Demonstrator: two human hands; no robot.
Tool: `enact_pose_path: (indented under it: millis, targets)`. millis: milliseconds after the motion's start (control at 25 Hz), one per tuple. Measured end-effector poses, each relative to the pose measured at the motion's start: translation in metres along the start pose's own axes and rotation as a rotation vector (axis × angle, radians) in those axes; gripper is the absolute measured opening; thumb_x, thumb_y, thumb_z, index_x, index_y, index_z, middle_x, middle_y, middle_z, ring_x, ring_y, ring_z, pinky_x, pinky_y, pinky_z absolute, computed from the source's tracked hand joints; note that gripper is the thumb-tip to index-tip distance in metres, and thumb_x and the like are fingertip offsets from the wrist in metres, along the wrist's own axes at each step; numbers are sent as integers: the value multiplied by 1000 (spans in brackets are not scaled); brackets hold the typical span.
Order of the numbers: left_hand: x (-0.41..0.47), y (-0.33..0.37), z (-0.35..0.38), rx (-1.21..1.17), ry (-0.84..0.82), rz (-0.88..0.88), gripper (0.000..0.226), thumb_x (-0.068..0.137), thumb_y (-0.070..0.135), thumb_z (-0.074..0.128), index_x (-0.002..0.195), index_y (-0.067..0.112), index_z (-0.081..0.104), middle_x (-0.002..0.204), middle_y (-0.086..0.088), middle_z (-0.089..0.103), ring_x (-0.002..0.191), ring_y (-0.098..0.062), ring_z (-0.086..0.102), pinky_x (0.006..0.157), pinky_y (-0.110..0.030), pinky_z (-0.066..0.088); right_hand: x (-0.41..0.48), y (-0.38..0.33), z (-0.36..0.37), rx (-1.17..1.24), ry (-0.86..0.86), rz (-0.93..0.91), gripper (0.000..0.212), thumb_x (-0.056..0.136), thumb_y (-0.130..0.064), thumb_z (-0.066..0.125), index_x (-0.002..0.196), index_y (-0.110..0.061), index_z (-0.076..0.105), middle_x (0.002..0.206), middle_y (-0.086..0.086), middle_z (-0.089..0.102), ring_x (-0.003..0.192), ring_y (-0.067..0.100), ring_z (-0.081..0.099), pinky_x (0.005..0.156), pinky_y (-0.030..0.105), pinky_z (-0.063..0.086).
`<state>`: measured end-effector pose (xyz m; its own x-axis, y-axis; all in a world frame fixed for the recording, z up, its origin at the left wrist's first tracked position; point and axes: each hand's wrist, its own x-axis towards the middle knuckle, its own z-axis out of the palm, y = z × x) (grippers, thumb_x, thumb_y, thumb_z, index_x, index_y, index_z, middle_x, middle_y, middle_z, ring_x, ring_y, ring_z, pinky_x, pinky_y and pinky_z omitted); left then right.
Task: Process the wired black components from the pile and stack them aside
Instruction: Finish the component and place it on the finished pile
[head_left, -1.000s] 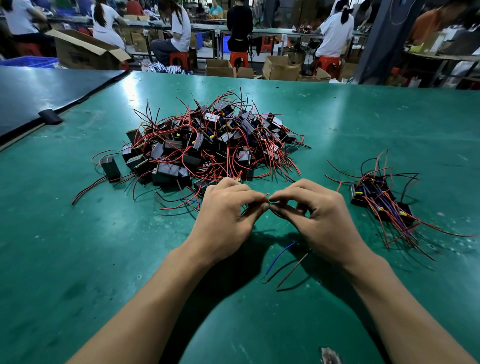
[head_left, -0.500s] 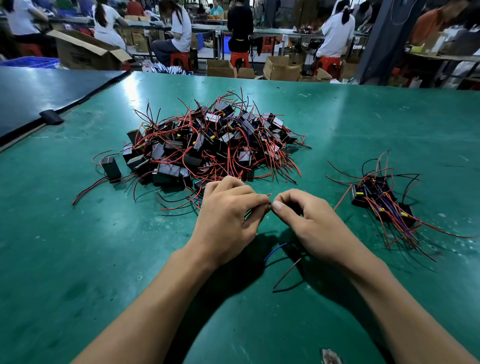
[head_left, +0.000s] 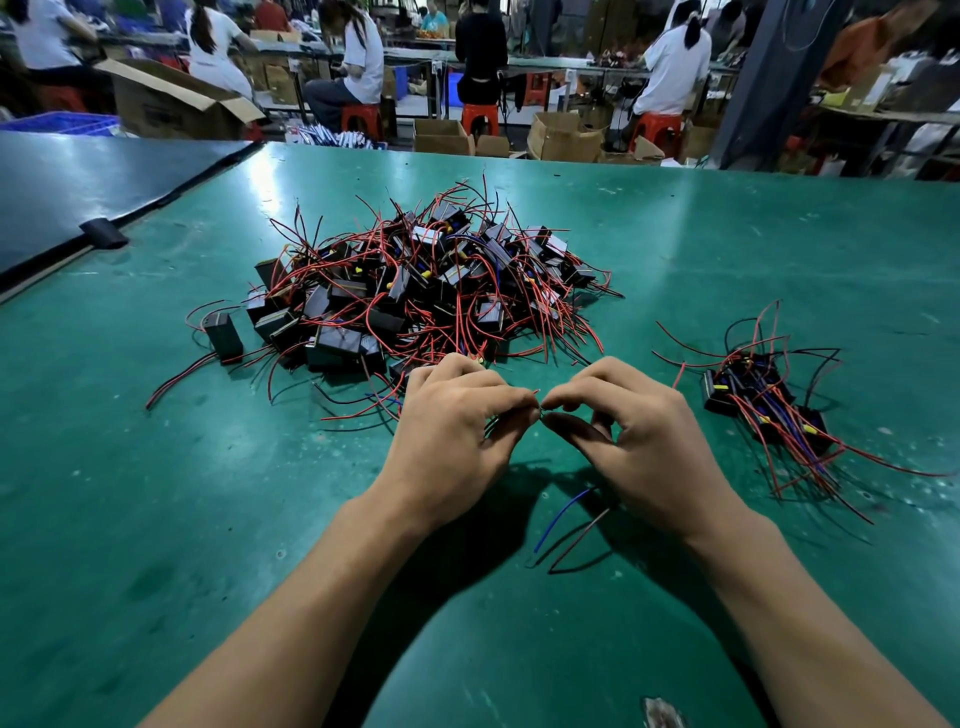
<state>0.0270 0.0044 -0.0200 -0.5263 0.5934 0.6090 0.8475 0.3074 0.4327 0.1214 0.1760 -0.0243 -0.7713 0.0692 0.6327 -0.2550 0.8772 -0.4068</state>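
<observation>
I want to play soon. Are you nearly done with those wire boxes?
Not nearly. Done: a small stack sits on the right. In hand: the left hand and right hand pinch one piece's wires between them. Left: the big pile ahead holds many more.

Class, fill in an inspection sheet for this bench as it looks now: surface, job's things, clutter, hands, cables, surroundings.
Surface: green table, scuffed, with glare patches.
Job's things: large pile of wired black components at centre; smaller stack to its right; lone component left of the pile.
Clutter: black tab on the seam with the dark table.
Hands: left hand and right hand both pinch wire ends where their fingers meet.
Cables: blue wire trails from under the right hand.
Surroundings: seated workers, cardboard boxes, red stools.
</observation>
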Motion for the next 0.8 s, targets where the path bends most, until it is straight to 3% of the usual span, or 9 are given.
enact_pose_path:
  millis: [280, 480, 600, 680, 800]
  targets:
    - [0, 3, 0, 16, 23, 13, 16, 86, 33, 65, 89, 24, 78, 77, 12, 68, 84, -20, 53, 76, -33, 30, 0, -8, 1, 7, -12, 99, 10, 92, -34, 68, 91, -25, 69, 87, -14, 59, 66, 13, 55, 66, 41, 51]
    - [-1, 5, 2, 43, 62, 23, 12, 82, 30, 68, 83, 23, 78, 73, 11, 69, 81, -21, 56, 75, -38, 38, 3, -14, 8, 166, -41, 369, 11, 90, -24, 69, 80, -25, 65, 73, -13, 60, 68, 5, 54, 67, 25, 43]
    - [-2, 4, 4, 28, 32, -6, 11, 80, 30, 69, 83, 23, 78, 73, 10, 68, 81, -21, 58, 76, -39, 40, 4, -16, 5, 181, -94, 407, 12, 89, -22, 72, 78, -25, 68, 72, -13, 63, 65, 2, 53, 65, 18, 40]
    - [-1, 2, 3, -33, 11, -46, 11, 80, 30, 71, 84, 22, 78, 76, 10, 70, 81, -20, 60, 77, -39, 43, 6, -15, -2, 199, -45, 417, 8, 89, -25, 73, 81, -26, 71, 76, -14, 67, 66, 0, 55, 66, 13, 41]
    - [1, 0, 3, -184, 4, -109, 10, 85, 25, 74, 88, 17, 78, 82, 8, 71, 82, -11, 63, 80, -31, 49, 9, 1, -17, 139, 192, 538, 8, 92, -26, 69, 85, -24, 70, 79, -14, 69, 68, -2, 58, 67, 7, 41]
